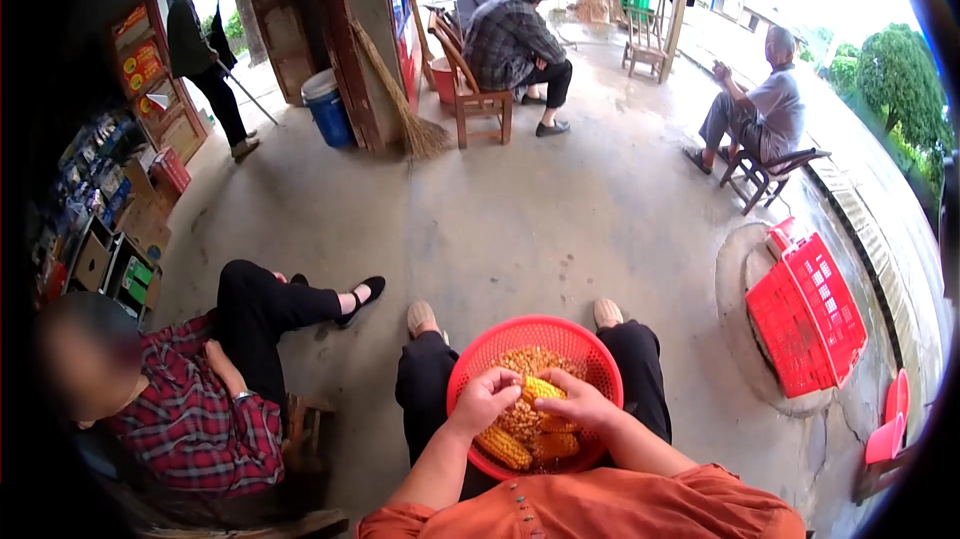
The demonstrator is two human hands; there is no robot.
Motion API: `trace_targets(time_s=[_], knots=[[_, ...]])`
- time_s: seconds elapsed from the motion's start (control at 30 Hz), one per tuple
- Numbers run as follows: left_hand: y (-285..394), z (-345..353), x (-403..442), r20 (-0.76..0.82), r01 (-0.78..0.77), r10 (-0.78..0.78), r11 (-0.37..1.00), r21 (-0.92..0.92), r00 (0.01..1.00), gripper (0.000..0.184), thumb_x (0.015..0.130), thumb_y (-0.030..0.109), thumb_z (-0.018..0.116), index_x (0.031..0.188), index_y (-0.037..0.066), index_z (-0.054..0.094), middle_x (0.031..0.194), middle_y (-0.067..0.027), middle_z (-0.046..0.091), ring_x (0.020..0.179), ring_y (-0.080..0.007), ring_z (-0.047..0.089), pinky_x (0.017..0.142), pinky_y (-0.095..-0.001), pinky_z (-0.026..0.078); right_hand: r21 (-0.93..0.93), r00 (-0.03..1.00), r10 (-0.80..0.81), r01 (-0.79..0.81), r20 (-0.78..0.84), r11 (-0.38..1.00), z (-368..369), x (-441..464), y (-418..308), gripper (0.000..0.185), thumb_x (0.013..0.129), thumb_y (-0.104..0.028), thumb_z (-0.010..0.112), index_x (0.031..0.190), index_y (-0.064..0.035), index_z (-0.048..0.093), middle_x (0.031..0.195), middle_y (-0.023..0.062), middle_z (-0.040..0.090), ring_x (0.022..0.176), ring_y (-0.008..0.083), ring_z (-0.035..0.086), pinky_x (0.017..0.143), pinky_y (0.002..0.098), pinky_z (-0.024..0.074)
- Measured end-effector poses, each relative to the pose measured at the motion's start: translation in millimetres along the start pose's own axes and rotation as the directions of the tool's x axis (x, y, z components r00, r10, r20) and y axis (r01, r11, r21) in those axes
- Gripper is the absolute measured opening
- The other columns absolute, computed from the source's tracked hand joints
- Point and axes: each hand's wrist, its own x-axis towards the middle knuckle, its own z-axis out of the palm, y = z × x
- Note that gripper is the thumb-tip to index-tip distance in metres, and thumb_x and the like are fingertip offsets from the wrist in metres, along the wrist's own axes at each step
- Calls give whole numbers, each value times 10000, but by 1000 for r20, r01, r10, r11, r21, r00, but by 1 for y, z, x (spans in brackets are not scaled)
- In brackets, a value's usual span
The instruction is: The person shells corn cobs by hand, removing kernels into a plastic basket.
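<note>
A red perforated plastic basket point(478, 347) rests on my lap between my knees. Inside it are loose yellow kernels point(535, 359) and several corn cobs, one cob point(503, 447) lying at the lower left. Above the kernels, an ear of corn point(540, 389) is held between both hands. My right hand point(582, 405) wraps its thumb and fingers round the right side of the ear. At the ear's left end, my left hand point(487, 399) is closed, thumb and fingertips against it. The fingertips are partly hidden.
A seated person in a plaid shirt point(190, 404) is close on my left. To the right stand red crates point(808, 314) and a pink-red basin point(886, 439). Further off are seated people, a straw broom point(405, 109), a blue bucket point(326, 109) and a standing person with a stick point(200, 59).
</note>
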Motion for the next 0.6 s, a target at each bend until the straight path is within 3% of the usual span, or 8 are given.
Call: trace_targets(time_s=[0.03, 0.07, 0.1, 0.17, 0.2, 0.3, 0.5, 0.6], knots=[[3, 2, -2, -30, -28, 29, 999, 40, 999, 151, 937, 81, 632, 1080, 33, 630, 903, 17, 634, 744, -42, 583, 662, -211, 484, -66, 995, -100, 98, -26, 993, -2, 7, 16, 571, 876, -359, 761, 1323, -84, 536, 1107, 58, 615, 1036, 127, 578, 819, 300, 522], [4, 2, -2, -54, -17, 21, 998, 68, 998, 142, 940, 91, 630, 1071, 37, 632, 899, 23, 630, 730, -41, 577, 651, -211, 481, -50, 997, -61, 58, -53, 997, 0, 1, 1, 571, 864, -355, 776, 1311, -88, 542, 1085, 48, 612, 990, 106, 568, 801, 287, 511], [5, 4, -2, -55, -33, 37, 998, 59, 998, 138, 943, 85, 622, 1073, 40, 630, 897, 27, 630, 736, -39, 573, 645, -211, 478, 78, 992, 125, -123, -12, 989, 0, -2, -7, 552, 865, -331, 779, 1306, -97, 543, 1065, 26, 608, 917, 85, 560, 747, 266, 498], [10, 5, -5, -45, -39, 39, 999, 7, 998, 172, 941, 59, 606, 1110, 32, 619, 946, 21, 633, 814, -46, 581, 727, -210, 484, 289, 1000, 10, -11, 3, 957, 3, -1, -6, 438, 882, -208, 751, 1252, -109, 539, 960, -16, 586, 808, 64, 551, 626, 234, 468], [13, 5, -6, -17, -47, 47, 999, -22, 999, 232, 920, 28, 594, 1151, 20, 611, 994, 1, 636, 827, -64, 588, 743, -220, 489, 380, 996, 65, -81, 55, 921, 1, -2, -10, 431, 882, -173, 738, 1249, -109, 522, 911, -22, 565, 768, 59, 536, 604, 219, 449], [15, 4, -5, 7, -26, 26, 996, -80, 1000, 277, 913, 16, 590, 1189, 14, 592, 1019, -12, 641, 858, -70, 594, 750, -224, 492, 380, 992, 47, -88, 117, 921, -2, 4, 0, 459, 880, -160, 736, 1275, -113, 508, 892, -28, 553, 726, 55, 521, 586, 209, 430], [16, 5, -4, 18, -12, 13, 998, -60, 1000, 318, 890, 6, 613, 1206, 8, 580, 1040, -29, 649, 885, -78, 605, 751, -230, 502, 292, 998, 21, -39, 64, 956, -1, 3, -5, 486, 866, -173, 756, 1282, -97, 516, 921, -31, 565, 728, 43, 518, 593, 194, 422], [12, 2, -4, 14, 16, -15, 999, -38, 1000, 306, 888, 10, 634, 1190, 5, 587, 1028, -33, 655, 858, -82, 612, 739, -224, 504, 215, 998, 21, -33, 61, 976, -2, 1, -9, 498, 866, -195, 761, 1287, -80, 523, 1010, -10, 592, 858, 70, 559, 724, 224, 478]])
